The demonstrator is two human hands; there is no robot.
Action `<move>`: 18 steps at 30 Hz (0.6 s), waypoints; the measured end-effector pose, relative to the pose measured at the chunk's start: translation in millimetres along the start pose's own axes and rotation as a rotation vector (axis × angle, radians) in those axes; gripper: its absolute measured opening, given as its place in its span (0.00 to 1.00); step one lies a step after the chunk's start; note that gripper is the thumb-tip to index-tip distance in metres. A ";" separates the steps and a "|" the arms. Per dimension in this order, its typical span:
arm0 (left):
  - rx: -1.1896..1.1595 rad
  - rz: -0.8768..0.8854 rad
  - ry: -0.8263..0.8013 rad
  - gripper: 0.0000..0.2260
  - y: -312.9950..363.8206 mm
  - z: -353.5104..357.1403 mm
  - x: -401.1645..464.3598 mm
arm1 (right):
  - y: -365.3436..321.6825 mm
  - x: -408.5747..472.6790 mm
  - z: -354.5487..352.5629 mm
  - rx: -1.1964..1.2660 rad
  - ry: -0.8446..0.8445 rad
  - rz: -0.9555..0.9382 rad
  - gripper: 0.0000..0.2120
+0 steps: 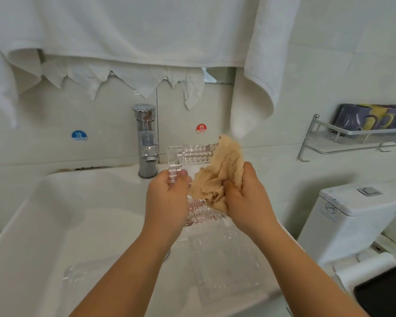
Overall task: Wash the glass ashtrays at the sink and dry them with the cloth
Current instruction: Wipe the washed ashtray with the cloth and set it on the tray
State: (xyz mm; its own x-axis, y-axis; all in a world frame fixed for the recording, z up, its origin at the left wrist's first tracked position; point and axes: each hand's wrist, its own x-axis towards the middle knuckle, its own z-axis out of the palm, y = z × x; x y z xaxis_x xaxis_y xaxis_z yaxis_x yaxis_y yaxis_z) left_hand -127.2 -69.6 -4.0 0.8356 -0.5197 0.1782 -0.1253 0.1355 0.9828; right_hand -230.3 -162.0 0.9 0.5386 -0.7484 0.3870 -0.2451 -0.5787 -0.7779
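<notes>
My left hand (167, 197) grips a square cut-glass ashtray (188, 156) by its left rim and holds it tilted up above the white sink (32, 213). My right hand (245, 197) holds a bunched beige cloth (220, 175) pressed into the ashtray's right side, hiding that part. Two more glass ashtrays lie in the basin, one below my hands (224, 266) and one at the lower left (78, 273).
A chrome tap (146, 143) stands behind the basin, between a blue cold sticker and a red hot sticker. White towels (128, 30) hang above. A wall rack with mugs (370, 120) is on the right, above a toilet cistern (357, 202). A black object lies at the lower right.
</notes>
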 end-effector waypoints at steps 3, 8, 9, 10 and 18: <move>0.008 0.085 0.027 0.09 2.8 0.8 -5.7 | 7.0 -3.5 6.0 -0.086 0.097 0.049 0.12; 0.019 0.142 0.056 0.08 5.9 -0.6 -7.8 | 11.2 -12.1 13.2 0.061 -0.042 0.116 0.09; 0.012 0.135 0.073 0.08 5.9 -0.5 -7.7 | 12.6 -11.8 14.4 0.159 -0.078 0.143 0.10; 0.006 0.131 0.084 0.08 5.7 0.1 -7.7 | 11.6 -11.2 14.3 0.248 -0.100 0.181 0.12; -0.095 -0.074 -0.020 0.05 7.5 1.4 -5.4 | 4.3 0.9 -3.4 0.310 -0.039 0.229 0.10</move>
State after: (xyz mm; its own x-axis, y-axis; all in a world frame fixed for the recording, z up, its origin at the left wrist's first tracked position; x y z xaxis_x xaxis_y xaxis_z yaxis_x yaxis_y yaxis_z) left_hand -133.4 -66.9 2.4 0.8298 -0.5477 0.1073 -0.0117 0.1752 0.9845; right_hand -233.5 -166.3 -0.4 0.5297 -0.8307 0.1713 -0.1109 -0.2680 -0.9570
